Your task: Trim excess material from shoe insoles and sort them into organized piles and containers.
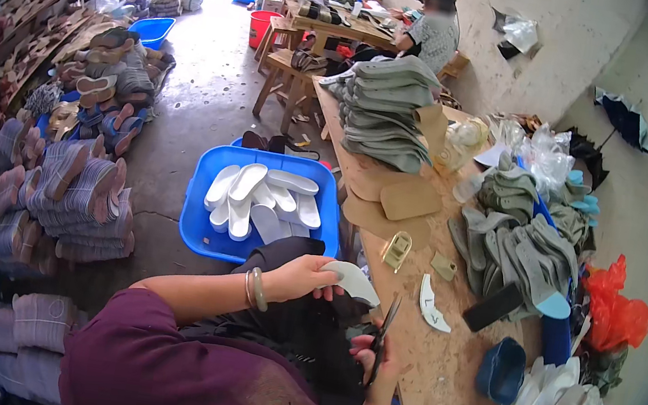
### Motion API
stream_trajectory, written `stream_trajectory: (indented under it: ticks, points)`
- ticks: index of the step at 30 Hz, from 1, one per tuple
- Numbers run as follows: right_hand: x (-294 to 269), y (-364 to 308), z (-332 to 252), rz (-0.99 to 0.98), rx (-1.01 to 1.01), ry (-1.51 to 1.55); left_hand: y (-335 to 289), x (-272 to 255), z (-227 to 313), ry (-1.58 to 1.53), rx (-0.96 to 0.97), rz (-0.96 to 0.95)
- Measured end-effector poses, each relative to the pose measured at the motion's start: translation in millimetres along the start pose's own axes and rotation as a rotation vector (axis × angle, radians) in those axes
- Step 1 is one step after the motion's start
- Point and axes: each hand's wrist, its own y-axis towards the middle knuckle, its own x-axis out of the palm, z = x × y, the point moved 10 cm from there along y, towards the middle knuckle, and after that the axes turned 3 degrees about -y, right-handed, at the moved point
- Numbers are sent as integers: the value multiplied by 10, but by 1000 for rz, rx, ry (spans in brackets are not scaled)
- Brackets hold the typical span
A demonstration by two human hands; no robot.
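My left hand (303, 277), with bangles on its wrist, pinches a flat white sole-shaped piece (357, 283) above my lap. Just below and to the right of it, my right hand (371, 353) is closed around a pair of dark scissors (383, 335), blades pointing up and away from me. The blades are close to the white piece; I cannot tell if they touch it. Beyond my left hand, a blue tub (191, 239) on the floor holds several white soles (248, 182). A white curved pattern piece (434, 305) lies on the wooden table (431, 383) at my right.
Stacked grey-green soles (392, 100) and brown sheets (412, 197) are on the table. A metal clip-like tool (397, 251), a dark block (492, 307) and a blue container (501, 372) lie nearer. Bundled sandals (77, 193) line the left. A person (434, 36) sits at a far table.
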Motion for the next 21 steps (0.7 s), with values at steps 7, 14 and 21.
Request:
stream_trajectory:
  ticks: [7, 14, 21]
  points:
    - [381, 90, -181, -99, -122, 83, 1, -237, 39, -18, 91, 55]
    - [602, 68, 85, -282, 57, 315, 35, 94, 125, -21, 141, -142]
    - [506, 19, 71, -264, 115, 318, 12, 343, 243, 86, 219, -178]
